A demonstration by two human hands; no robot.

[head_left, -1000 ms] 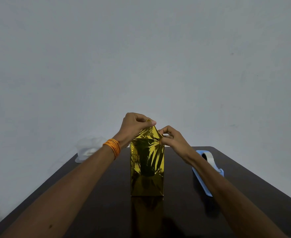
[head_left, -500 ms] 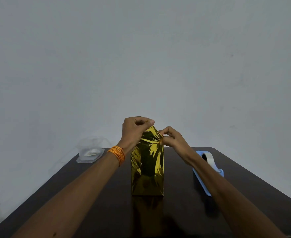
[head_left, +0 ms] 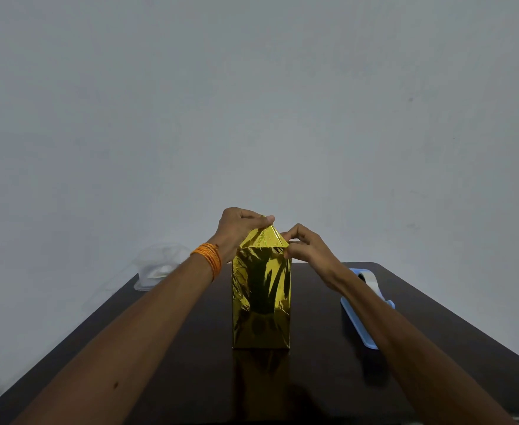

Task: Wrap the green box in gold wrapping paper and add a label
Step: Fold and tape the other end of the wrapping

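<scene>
Box [head_left: 261, 302] stands upright at frame centre on the dark table [head_left: 172, 378], fully clad in gold foil. Left hand [head_left: 236, 231] pinches the flap apex; right hand [head_left: 305, 250] pinches the flap's right corner. Foil appears thin, slick, crease-prone: best held at folded edges.

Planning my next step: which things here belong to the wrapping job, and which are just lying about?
In the job: gold-wrapped box; left hand and right hand, pinching its top flap; blue tape dispenser, probably needed soon.
Lying about: clear plastic container, contents unclear.
</scene>
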